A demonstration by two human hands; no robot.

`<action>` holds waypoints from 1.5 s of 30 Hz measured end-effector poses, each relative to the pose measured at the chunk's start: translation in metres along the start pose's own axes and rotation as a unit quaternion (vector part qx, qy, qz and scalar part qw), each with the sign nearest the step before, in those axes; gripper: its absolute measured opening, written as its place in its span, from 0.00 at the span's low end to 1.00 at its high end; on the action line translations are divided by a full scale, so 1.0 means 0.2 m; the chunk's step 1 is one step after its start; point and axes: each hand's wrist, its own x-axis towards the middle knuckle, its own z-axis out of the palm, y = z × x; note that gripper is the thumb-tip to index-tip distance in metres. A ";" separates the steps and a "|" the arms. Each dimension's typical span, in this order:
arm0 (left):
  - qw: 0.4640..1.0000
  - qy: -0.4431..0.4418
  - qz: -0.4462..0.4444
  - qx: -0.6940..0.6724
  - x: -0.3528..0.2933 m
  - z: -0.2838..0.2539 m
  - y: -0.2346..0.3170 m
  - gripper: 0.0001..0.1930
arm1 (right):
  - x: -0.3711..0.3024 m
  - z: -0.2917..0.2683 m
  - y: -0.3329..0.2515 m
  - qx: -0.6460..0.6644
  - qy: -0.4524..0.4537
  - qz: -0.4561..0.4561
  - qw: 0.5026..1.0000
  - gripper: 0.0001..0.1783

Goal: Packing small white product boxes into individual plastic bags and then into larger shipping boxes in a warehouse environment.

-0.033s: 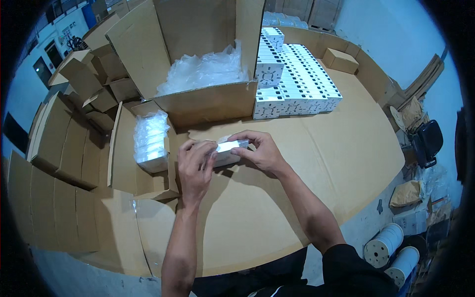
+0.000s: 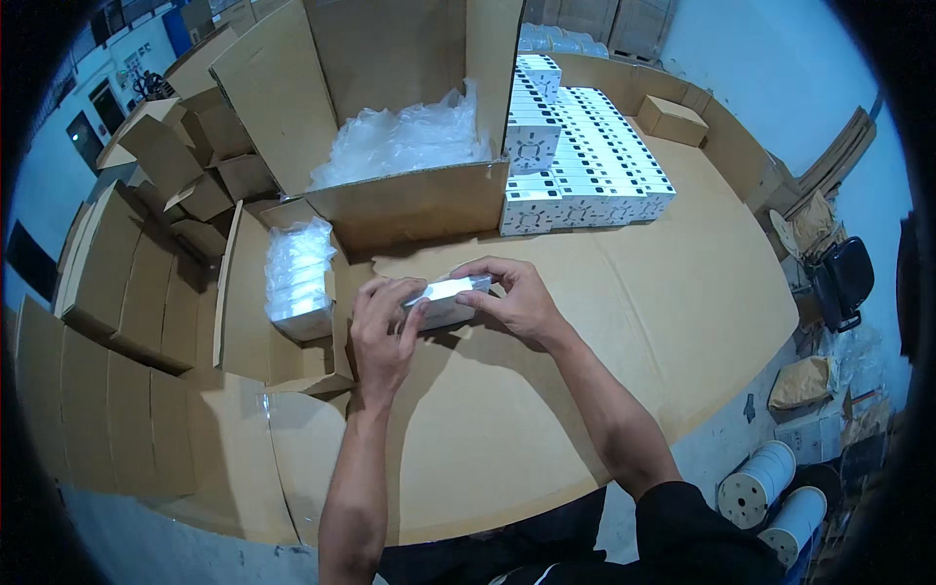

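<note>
Both hands are over the cardboard-covered table, on a small white box (image 2: pixel 448 304) with what looks like clear plastic film about it. My left hand (image 2: pixel 382 317) closes on its left end, thumb on the near edge and fingers bent over the far side. At the other end, my right hand (image 2: pixel 517 300) pinches the box between thumb and forefinger. Left of the hands stands an open carton (image 2: pixel 251 327) holding a row of plastic-wrapped white boxes (image 2: pixel 299 283). Behind them, a larger open carton (image 2: pixel 419 207) is filled with clear plastic bags (image 2: pixel 395 141).
Stacked white boxes with dark markings (image 2: pixel 604 156) stand at the back right. A small closed carton (image 2: pixel 673 119) lies beyond them. Several brown cartons (image 2: pixel 127 283) crowd the left side. Cable spools (image 2: pixel 758 483) and a black chair (image 2: pixel 843 278) are off the table's right edge.
My left fingers have shifted slightly on the box, and more of its white top shows at the left end. My right hand keeps its pinch.
</note>
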 end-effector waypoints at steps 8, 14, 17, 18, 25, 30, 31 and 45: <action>0.913 -0.046 -0.251 -0.318 -0.03 0.04 -0.06 0.14 | 0.02 -0.05 0.02 -0.115 0.009 -0.119 0.986 0.15; 0.888 -0.067 -0.302 -0.341 -0.05 0.02 -0.06 0.15 | -0.01 -0.03 -0.07 -0.211 -0.001 -0.115 0.971 0.12; 0.876 -0.066 -0.313 -0.361 -0.09 0.04 -0.07 0.13 | -0.02 -0.03 -0.12 -0.315 -0.012 -0.216 0.924 0.13; 0.880 -0.059 -0.316 -0.350 -0.11 0.04 -0.09 0.13 | -0.03 -0.02 -0.14 -0.368 -0.011 -0.229 0.901 0.13; 0.941 -0.016 -0.252 -0.225 -0.30 -0.04 0.10 0.34 | -0.06 0.06 -0.26 -0.502 -0.050 -0.149 0.850 0.13; 0.967 -0.209 -0.131 0.063 -0.57 -0.36 0.32 0.32 | -0.06 0.10 -0.30 -0.419 0.011 -0.184 0.889 0.14; 0.967 -0.209 -0.131 0.061 -0.60 -0.41 0.35 0.32 | -0.06 0.13 -0.31 -0.421 0.012 -0.183 0.888 0.14; 0.950 -0.224 -0.171 0.131 -0.62 -0.48 0.40 0.26 | 0.16 0.57 -0.29 -0.199 -0.021 -0.231 0.952 0.14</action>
